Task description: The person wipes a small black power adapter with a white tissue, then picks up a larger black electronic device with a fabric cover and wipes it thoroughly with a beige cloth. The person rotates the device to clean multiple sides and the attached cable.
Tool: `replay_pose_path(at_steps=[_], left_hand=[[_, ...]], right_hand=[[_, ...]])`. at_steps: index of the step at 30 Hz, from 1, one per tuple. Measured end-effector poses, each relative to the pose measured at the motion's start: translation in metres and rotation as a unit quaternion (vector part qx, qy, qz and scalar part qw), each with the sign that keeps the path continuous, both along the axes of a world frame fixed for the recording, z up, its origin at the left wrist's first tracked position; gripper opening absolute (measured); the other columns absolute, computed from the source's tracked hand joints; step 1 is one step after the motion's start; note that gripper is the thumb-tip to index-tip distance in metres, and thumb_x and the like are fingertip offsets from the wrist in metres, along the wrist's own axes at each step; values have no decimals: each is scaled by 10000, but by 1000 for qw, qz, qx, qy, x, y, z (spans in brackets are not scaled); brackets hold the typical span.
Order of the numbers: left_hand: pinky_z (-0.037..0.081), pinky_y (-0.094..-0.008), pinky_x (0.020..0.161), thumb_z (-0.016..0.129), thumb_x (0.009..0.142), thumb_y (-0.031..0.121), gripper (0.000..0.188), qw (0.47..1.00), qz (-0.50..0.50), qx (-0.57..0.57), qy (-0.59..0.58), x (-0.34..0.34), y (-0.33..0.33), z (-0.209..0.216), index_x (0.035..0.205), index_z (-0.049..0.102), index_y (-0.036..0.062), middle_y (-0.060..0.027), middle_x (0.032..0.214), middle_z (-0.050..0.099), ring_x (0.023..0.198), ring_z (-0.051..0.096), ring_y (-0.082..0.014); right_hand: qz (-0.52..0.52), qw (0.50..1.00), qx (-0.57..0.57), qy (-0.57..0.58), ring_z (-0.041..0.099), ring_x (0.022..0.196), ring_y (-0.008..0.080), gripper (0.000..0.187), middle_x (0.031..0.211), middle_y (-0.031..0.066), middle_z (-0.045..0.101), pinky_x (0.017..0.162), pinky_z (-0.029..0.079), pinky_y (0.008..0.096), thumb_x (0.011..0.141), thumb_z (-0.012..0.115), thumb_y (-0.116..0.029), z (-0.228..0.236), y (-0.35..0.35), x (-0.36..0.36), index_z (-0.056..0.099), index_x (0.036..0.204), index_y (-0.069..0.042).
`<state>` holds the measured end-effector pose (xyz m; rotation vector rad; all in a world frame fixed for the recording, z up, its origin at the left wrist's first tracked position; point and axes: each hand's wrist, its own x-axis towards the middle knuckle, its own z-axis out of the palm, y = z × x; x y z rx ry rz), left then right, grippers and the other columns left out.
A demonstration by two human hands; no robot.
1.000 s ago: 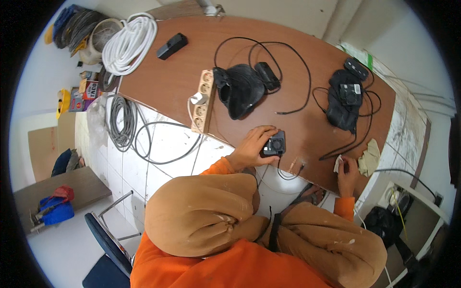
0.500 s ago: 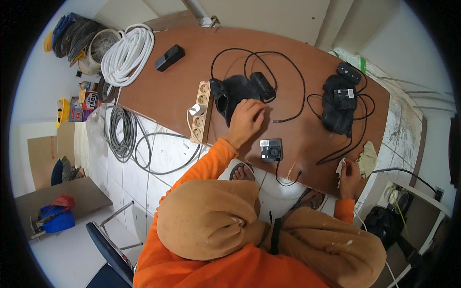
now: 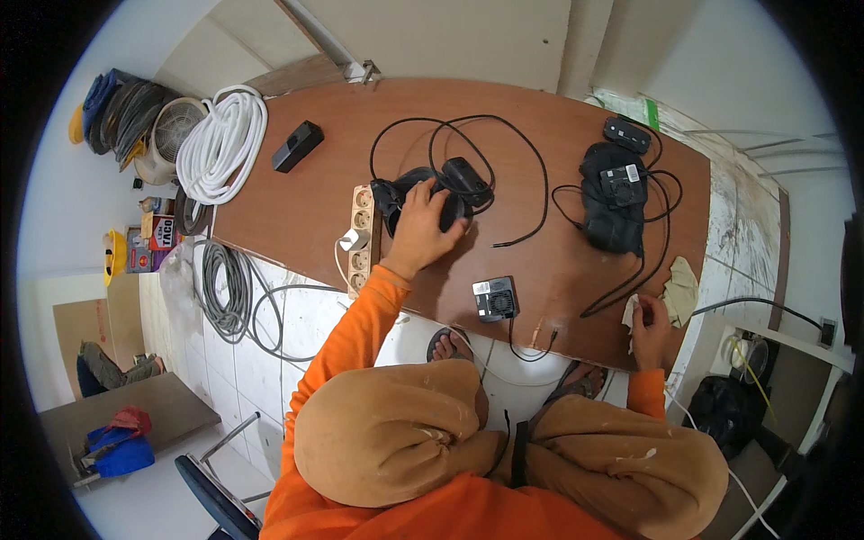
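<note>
My left hand (image 3: 421, 230) is over a black fabric headgear-like piece (image 3: 389, 200) near the table's middle, fingers curled onto its edge and thumb to the right. A black box-shaped unit (image 3: 464, 176) with a looping black cable lies just beyond the fingertips. At the right front edge my right hand (image 3: 653, 331) pinches a crumpled white cloth (image 3: 630, 311). Beside it lies a pale yellow cloth (image 3: 681, 292). Between my hands rests a small black vented device (image 3: 494, 299) with a white label and a short cable.
The brown table (image 3: 540, 261) carries a socket strip (image 3: 361, 236) with a white plug, a black block (image 3: 298, 147), and a second black bundle (image 3: 615, 200) with cables. White hose (image 3: 222, 144) lies coiled at the left edge. A grey cable coil (image 3: 227, 292) is on the tiled floor.
My left hand has moved left onto the black fabric piece, whose opening now spreads around the fingers. The whole view has shifted slightly. My right hand stays at the white cloth.
</note>
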<state>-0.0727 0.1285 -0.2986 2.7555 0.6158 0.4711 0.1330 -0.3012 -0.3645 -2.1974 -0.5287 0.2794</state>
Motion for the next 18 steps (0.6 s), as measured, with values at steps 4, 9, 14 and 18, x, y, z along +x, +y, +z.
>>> replay_pose_path(at_steps=[4, 9, 14, 18], left_hand=[[440, -508, 1049, 814, 755, 307, 803, 994, 62, 0, 94, 31, -17, -8, 1379, 467, -63, -331, 1392, 432, 1262, 464, -479], [481, -501, 987, 627, 803, 42, 515, 996, 79, -8, 41, 36, 9, -32, 1304, 526, -22, -286, 1318, 529, 1131, 563, -477], [519, -441, 894, 562, 934, 74, 387, 976, 150, -136, 83, 44, 10, 46, 1313, 621, 24, -307, 1166, 660, 1062, 646, -443], [523, -274, 865, 643, 967, 96, 436, 899, 153, -405, -58, 24, 46, 111, 1357, 560, -82, -145, 1138, 696, 990, 663, -164]], right_hand=[[-34, 999, 19, 9, 650, 878, 220, 189, 928, 112, 641, 790, 520, 328, 911, 663, -61, 4, 2, -4, 673, 1089, 4], [-2, 1000, 5, -24, 659, 969, 301, 326, 1042, 162, 648, 864, 530, 366, 875, 714, -102, 16, 7, -11, 647, 1182, -12], [-23, 1000, 10, -10, 643, 1035, 308, 375, 1133, 180, 626, 900, 524, 372, 875, 711, -98, 28, -8, -14, 623, 1233, -25], [-95, 994, 31, -51, 656, 981, 290, 318, 1056, 150, 655, 849, 532, 359, 886, 680, -62, 26, -21, -2, 646, 1200, -33]])
